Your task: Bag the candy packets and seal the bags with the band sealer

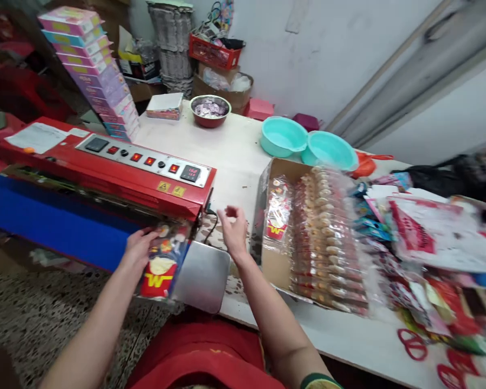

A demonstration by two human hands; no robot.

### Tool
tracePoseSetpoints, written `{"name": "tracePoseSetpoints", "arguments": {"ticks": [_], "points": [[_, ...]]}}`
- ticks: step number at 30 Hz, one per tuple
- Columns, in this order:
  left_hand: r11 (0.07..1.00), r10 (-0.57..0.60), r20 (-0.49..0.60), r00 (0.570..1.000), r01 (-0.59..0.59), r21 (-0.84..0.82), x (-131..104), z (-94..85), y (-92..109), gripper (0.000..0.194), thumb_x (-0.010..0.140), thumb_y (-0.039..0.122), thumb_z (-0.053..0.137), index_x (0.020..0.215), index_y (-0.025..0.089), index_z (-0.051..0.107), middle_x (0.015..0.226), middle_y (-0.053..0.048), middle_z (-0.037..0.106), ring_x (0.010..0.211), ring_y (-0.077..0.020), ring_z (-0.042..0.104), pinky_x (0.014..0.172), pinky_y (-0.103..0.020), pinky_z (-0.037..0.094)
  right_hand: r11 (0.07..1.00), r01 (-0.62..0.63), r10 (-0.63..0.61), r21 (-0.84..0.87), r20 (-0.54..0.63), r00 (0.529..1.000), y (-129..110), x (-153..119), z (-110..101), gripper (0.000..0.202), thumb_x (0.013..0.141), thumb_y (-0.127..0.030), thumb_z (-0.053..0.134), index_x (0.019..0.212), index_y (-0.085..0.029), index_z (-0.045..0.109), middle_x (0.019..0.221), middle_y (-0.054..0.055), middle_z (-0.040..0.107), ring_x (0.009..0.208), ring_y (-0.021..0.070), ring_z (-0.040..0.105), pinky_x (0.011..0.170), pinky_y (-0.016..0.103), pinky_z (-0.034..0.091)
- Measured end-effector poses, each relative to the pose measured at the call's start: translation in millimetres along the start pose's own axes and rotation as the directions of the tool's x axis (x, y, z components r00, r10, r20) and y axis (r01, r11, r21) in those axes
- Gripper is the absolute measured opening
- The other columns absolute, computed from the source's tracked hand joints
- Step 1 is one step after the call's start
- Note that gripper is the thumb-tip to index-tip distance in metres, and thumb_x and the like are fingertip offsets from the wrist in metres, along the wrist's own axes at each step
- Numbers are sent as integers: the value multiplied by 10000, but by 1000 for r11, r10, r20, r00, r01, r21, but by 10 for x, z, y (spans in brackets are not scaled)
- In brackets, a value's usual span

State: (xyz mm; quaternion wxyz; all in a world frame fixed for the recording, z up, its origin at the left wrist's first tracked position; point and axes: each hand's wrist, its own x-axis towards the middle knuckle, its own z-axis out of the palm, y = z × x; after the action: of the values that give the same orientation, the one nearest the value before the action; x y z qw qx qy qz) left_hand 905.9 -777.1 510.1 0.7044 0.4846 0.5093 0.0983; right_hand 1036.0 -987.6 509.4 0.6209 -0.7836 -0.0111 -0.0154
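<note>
My left hand [140,248] is at the right end of the blue conveyor belt [56,216], its fingers on the edge of a clear packet [160,270] with a red and yellow "W" design. That packet lies partly over the belt end, beside a flat metal plate [204,275]. Above the table, between the plate and an open cardboard box [275,265], my right hand [233,229] is raised with its fingers curved apart and nothing between them. Inside the box, a similar packet [277,208] lies at the left, next to a dense row of packets [324,232].
A red sealing machine [146,183] with lit switches stands behind the belt. Two turquoise basins [283,138] and a bowl [209,111] sit farther back. Stacked boxes [105,81] rise at the left. Plastic bags [437,232] and red scissors [413,344] lie right.
</note>
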Motion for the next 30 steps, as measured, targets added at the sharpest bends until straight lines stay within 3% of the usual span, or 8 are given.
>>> {"name": "tracePoseSetpoints", "arguments": {"ticks": [3, 5, 9, 11, 15, 21, 26, 30], "points": [[951, 267, -239, 934, -215, 222, 147, -157, 125, 390, 608, 145, 725, 951, 168, 542, 844, -29, 671, 845, -240, 659, 806, -400, 526, 960, -105, 7, -261, -350, 937, 180, 499, -663, 489, 790, -303, 529, 1243, -144, 440, 1299, 167, 493, 1187, 230, 475, 995, 366, 392], [786, 572, -321, 754, -394, 476, 194, -216, 143, 512, 627, 209, 752, 1092, 181, 538, 1140, -81, 630, 1151, -316, 544, 1021, -502, 390, 831, -368, 143, -418, -479, 866, 434, 748, -1039, 717, 699, -243, 601, 1354, -121, 336, 1400, 204, 384, 1310, 270, 350, 1065, 394, 310], [283, 941, -71, 332, -651, 705, 28, -94, -38, 583, 697, 313, 732, 1219, 171, 514, 1307, -130, 546, 1248, -345, 463, 1074, -539, 304, 688, -579, 354, -438, -494, 794, 1018, 845, -1284, 1072, 443, -213, 779, 1399, -93, 309, 1374, 276, 390, 1286, 402, 349, 1019, 534, 316], [187, 958, 40, 282, -728, 660, -141, 62, -192, 537, 732, 329, 707, 1204, 145, 529, 1280, -154, 561, 1238, -329, 481, 1076, -515, 315, 658, -611, 390, -440, -495, 777, 1180, 796, -1263, 1138, 410, -211, 786, 1424, -120, 279, 1367, 275, 397, 1267, 413, 369, 1003, 566, 314], [222, 921, 162, 355, -817, 532, -491, 398, -444, 442, 790, 326, 656, 1175, 139, 549, 1253, -162, 564, 1236, -289, 485, 1075, -458, 343, 679, -543, 334, -494, -450, 828, 981, 727, -1317, 1182, 463, -257, 779, 1476, -158, 178, 1372, 265, 375, 1253, 415, 393, 996, 533, 337], [718, 582, 423, 695, -683, 134, -933, 983, -487, 407, 826, 310, 623, 1201, 199, 510, 1202, -111, 607, 1110, -205, 583, 1003, -357, 437, 782, -83, -53, -617, -199, 979, 6, 67, -1301, 1188, 567, -382, 759, 1503, -184, 54, 1354, 212, 379, 1264, 406, 375, 1017, 522, 347], [969, 223, 677, 701, -236, -75, -1008, 1312, -338, 722, 657, 264, 781, 1288, 205, 435, 1276, -127, 584, 1139, -245, 586, 931, -346, 489, 872, 166, -122, -460, 123, 985, -134, -726, -951, 1155, 611, -433, 788, 1504, -224, 86, 1324, 182, 433, 1221, 371, 442, 1002, 539, 396], [993, 103, 730, 676, -110, -39, -912, 1053, -356, 591, 684, 261, 756, 1211, 205, 496, 1154, -99, 658, 1004, -230, 651, 862, -334, 514, 986, 48, -16, -162, 190, 982, -147, -668, -916, 1143, 633, -476, 795, 1497, -295, 69, 1496, 178, 258, 1224, 334, 481, 880, 480, 520]]}}
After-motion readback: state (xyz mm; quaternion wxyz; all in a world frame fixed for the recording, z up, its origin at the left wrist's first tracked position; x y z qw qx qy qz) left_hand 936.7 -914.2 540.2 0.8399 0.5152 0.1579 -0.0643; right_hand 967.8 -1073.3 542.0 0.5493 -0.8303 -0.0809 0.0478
